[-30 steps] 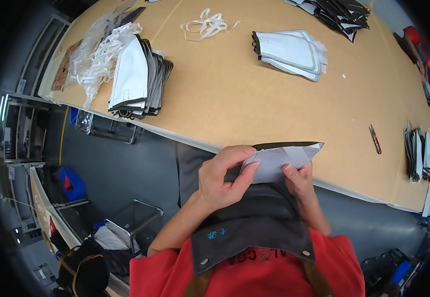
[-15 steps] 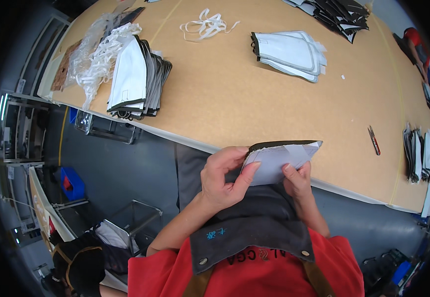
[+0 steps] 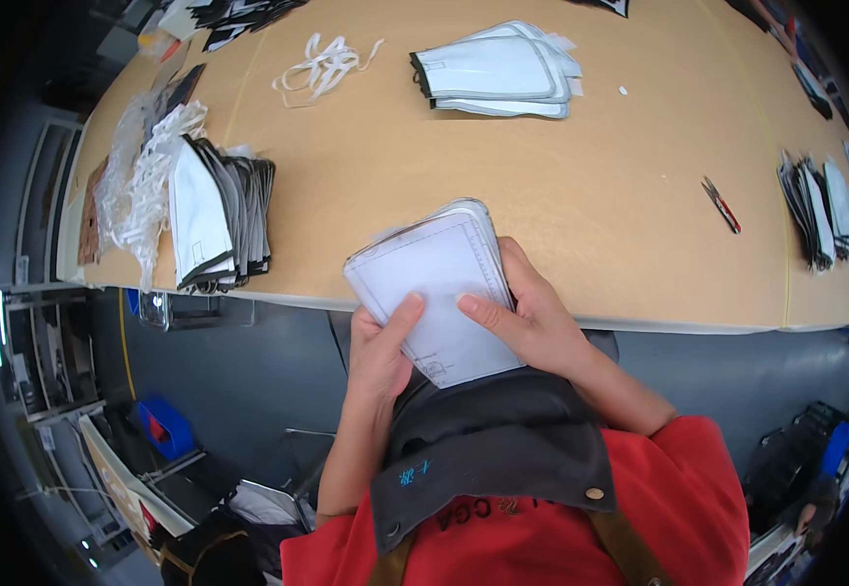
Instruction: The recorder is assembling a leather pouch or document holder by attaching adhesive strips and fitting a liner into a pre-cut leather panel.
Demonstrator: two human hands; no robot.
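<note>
- Head view: the left hand point(image 3: 378, 354) and the right hand point(image 3: 532, 317) are gripping a stack of white fabric panels point(image 3: 439, 293) between them, thumbs pressing on its top face, fingers curling round its sides.
- The stack is hovering over the near edge of the tan table point(image 3: 591, 205), above a dark apron point(image 3: 483, 439).
- A pile of grey-edged panels point(image 3: 219, 215) is lying by the table's near left corner; another pile point(image 3: 498, 73) is lying towards the far edge; small snips point(image 3: 721, 203) are lying towards the right edge.

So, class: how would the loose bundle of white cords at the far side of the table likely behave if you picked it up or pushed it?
The bundle of white cords would probably flop and dangle, since it lies in limp loops. It looks light for its size, being thin strands. Pushed across the tan table, it would likely bunch or spread rather than slide as one piece.
</note>
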